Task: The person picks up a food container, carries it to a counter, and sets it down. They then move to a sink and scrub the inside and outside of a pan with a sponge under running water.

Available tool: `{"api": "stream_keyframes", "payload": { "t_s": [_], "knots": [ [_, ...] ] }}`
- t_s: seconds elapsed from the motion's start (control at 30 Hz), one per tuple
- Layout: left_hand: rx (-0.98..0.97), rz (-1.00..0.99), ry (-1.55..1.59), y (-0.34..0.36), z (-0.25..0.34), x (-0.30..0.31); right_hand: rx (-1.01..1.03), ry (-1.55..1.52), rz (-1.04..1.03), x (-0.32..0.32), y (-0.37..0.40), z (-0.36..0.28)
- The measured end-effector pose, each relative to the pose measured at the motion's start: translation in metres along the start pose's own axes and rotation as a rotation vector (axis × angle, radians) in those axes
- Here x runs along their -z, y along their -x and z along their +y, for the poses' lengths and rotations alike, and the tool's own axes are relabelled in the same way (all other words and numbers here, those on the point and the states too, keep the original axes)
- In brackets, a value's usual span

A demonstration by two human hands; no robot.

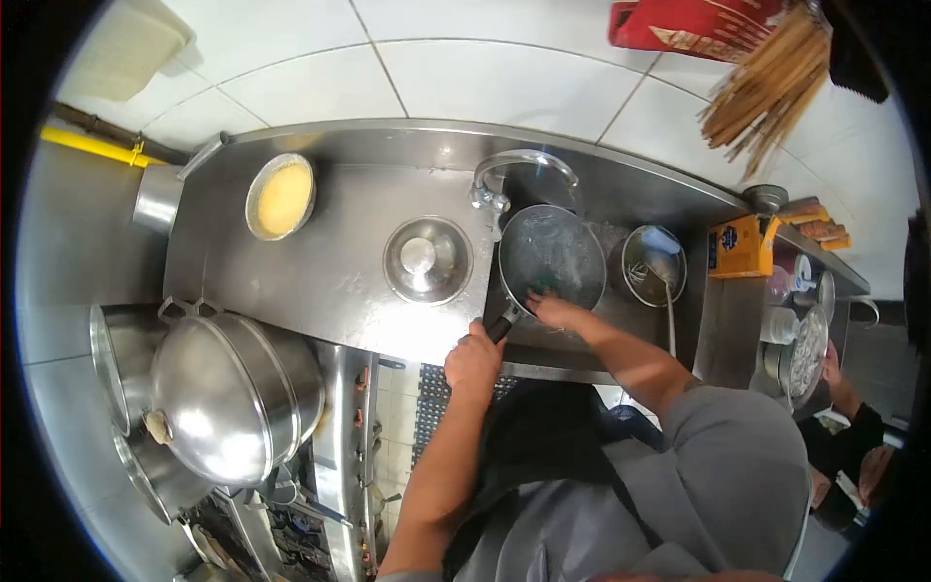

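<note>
A dark frying pan (pixel 555 233) with soapy water in it is tilted in the sink, below the curved faucet (pixel 529 160). My left hand (pixel 473 361) is closed around its black handle. Inside the near edge of the pan, my right hand (pixel 557 311) presses down with bent fingers on what looks like a green scouring pad (pixel 545 283), mostly hidden by the fingers and water. To the right of the pan in the sink stands a pot (pixel 632 276) with a whisk, a long-handled utensil and something blue in it.
On the steel counter (pixel 339 262) sit a metal bowl (pixel 454 281) and a bowl with yellow contents (pixel 285 199). Large lidded pots (pixel 218 398) stand at lower left. A yellow box (pixel 739 247) is right of the sink. Another person's hand (pixel 832 364) shows at far right.
</note>
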State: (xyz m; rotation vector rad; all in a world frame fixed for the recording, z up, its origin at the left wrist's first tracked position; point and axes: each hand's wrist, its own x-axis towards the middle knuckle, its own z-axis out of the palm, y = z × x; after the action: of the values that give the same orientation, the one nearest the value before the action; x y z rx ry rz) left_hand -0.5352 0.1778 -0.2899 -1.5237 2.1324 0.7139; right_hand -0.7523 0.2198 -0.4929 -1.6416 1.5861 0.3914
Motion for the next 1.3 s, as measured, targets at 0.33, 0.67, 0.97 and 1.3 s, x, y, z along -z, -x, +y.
{"api": "stream_keyframes", "payload": {
  "t_s": [0.33, 0.67, 0.97, 1.3],
  "knots": [
    [0.02, -0.001, -0.013, 0.006, 0.006, 0.003, -0.267, 0.269, 0.328, 0.079, 0.026, 0.054],
    [-0.011, 0.04, -0.031, 0.003, 0.0, -0.003, -0.03, -0.822, 0.167, 0.026, 0.03, -0.031],
    [-0.104, 0.133, -0.128, 0.005, 0.005, -0.016, 0.051, -0.482, 0.342, 0.027, 0.091, -0.033],
    [-0.291, -0.305, 0.198, -0.005, 0.004, -0.009, -0.197, -0.543, 0.857, 0.106, 0.284, 0.07]
  ]
}}
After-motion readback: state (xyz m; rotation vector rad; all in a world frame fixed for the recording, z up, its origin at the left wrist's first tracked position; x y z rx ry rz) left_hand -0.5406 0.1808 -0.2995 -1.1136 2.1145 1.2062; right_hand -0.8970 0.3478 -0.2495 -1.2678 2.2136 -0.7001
